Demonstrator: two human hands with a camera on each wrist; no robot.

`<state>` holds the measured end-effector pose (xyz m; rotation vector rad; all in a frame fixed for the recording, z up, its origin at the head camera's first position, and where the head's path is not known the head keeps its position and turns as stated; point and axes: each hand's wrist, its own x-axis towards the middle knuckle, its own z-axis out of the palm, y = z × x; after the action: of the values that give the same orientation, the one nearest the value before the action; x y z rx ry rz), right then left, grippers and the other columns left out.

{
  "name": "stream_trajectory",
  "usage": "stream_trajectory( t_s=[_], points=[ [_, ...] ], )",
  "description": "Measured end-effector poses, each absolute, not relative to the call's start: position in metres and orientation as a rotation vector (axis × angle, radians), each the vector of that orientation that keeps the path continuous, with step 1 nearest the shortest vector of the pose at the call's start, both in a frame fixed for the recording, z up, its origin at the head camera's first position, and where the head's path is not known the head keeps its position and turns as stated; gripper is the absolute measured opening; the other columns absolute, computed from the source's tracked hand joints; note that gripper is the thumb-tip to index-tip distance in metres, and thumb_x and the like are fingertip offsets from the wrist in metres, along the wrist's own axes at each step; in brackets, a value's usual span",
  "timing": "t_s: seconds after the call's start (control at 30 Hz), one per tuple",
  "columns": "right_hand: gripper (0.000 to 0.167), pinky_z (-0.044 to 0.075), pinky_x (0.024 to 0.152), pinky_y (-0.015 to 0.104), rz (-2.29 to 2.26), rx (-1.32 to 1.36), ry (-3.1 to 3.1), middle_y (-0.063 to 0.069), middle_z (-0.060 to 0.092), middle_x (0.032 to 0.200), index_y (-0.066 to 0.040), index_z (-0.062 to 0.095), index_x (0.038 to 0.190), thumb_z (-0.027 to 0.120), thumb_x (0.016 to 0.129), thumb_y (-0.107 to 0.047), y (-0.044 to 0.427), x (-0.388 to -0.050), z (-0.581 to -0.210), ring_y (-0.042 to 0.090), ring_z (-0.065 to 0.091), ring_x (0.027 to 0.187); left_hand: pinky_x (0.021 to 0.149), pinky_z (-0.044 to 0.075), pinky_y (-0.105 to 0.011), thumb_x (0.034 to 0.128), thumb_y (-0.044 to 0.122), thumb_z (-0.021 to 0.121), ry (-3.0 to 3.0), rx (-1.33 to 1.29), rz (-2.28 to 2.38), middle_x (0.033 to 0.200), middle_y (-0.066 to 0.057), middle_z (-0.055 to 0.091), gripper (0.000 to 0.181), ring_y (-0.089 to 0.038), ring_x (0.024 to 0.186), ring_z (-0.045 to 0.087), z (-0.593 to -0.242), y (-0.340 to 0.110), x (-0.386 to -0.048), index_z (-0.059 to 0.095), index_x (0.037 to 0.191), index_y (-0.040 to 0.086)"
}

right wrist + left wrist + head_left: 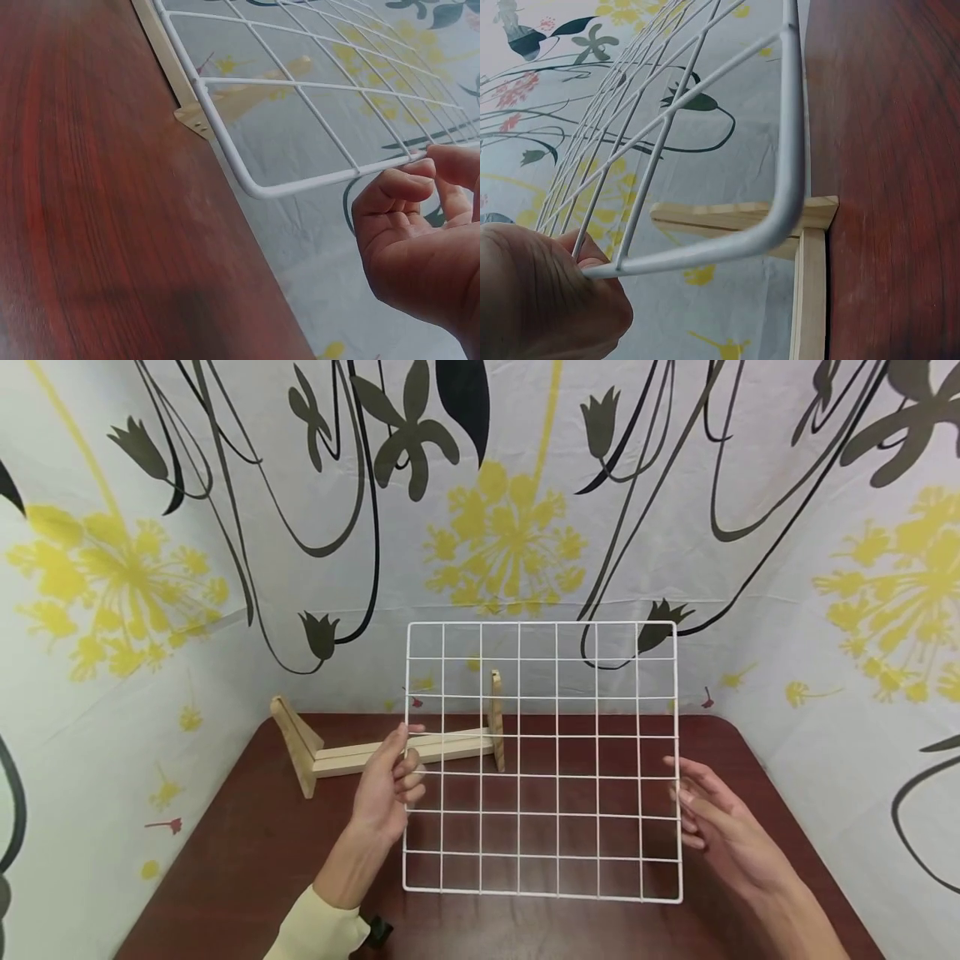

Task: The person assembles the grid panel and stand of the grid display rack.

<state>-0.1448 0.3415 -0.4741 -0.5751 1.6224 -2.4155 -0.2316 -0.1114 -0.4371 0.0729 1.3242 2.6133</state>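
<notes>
A white wire grid panel (557, 774) is held up above the table, facing the head camera. My left hand (386, 789) grips its left edge, fingers curled round the wire; the left wrist view shows that hand (547, 292) at the frame's edge near a rounded corner. On the opposite side my right hand (723, 827) pinches the right edge between thumb and fingers, and the right wrist view shows this hand (420, 232) at the frame wire. Behind the panel a wooden stand (337, 764), with two upright end pieces joined by rails, rests on the table, partly seen through the grid.
The dark red-brown table (225, 860) has rounded far corners. Patterned cloth (510, 543) with yellow and grey flowers hangs behind it and on both sides. A small black object (378, 932) shows beside the left sleeve (318, 927).
</notes>
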Motion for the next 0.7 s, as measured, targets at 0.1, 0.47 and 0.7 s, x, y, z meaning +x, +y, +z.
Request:
stream_trajectory(
  t_s=[0.1, 0.47, 0.7],
  points=[
    [0.051, 0.011, 0.059, 0.038, -2.432, -0.569, 1.627, -0.007, 0.056, 0.112, -0.011, 0.031, 0.163, 0.022, 0.114, 0.002, 0.336, -0.149, -0.476, 0.023, 0.019, 0.075, 0.049, 0.010, -0.020, 0.1115, 0.043, 0.053, 1.358, 0.068, 2.643, 0.062, 0.012, 0.023, 0.027, -0.003, 0.052, 0.015, -0.437, -0.115, -0.231, 0.067, 0.114, 0.020],
    [0.043, 0.013, 0.059, 0.040, -2.409, -0.481, 1.804, -0.009, 0.059, 0.108, -0.008, 0.040, 0.156, 0.030, 0.115, -0.002, 0.323, -0.154, -0.479, 0.026, 0.018, 0.072, 0.049, 0.010, -0.024, 0.1102, 0.043, 0.055, 1.450, 0.089, 2.710, 0.063, 0.009, 0.023, 0.032, -0.006, 0.051, 0.015, -0.438, -0.122, -0.230, 0.072, 0.109, 0.017],
    [0.035, 0.015, 0.059, 0.042, -2.403, -0.449, 1.844, -0.008, 0.061, 0.105, -0.009, 0.053, 0.143, 0.035, 0.114, -0.002, 0.318, -0.151, -0.480, 0.026, 0.022, 0.071, 0.051, 0.008, -0.027, 0.1075, 0.049, 0.058, 1.484, 0.028, 2.733, 0.060, 0.010, 0.023, 0.035, -0.008, 0.052, 0.013, -0.438, -0.124, -0.227, 0.073, 0.101, 0.017]
  ],
)
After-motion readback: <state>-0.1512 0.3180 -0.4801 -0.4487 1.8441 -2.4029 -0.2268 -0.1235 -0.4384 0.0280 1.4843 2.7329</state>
